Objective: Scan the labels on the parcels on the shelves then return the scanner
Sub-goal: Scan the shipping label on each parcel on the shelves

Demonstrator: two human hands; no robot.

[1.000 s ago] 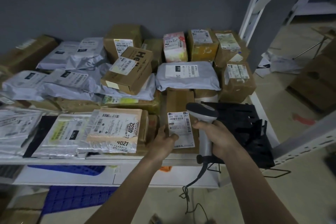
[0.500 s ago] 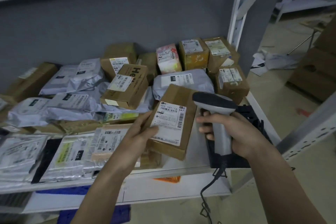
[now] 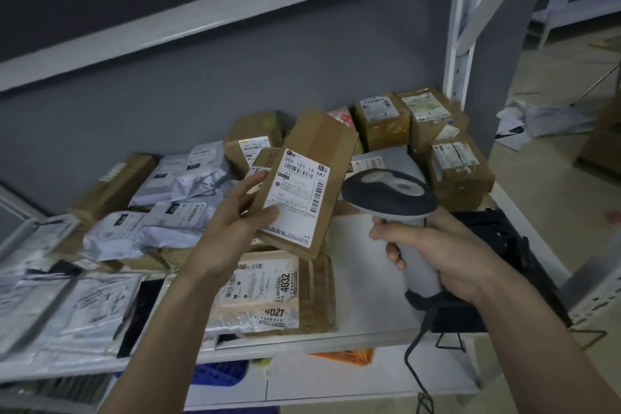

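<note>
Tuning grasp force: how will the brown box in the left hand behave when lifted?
Brown box probably stiff: its edges stay straight in the left hand. Likely light, since a one-handed grip at its lower corner holds it tilted. Its label looks smooth, so possibly slippery.

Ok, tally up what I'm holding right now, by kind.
box: 1, in the left hand
scanner: 1, in the right hand
Total: 2
</note>
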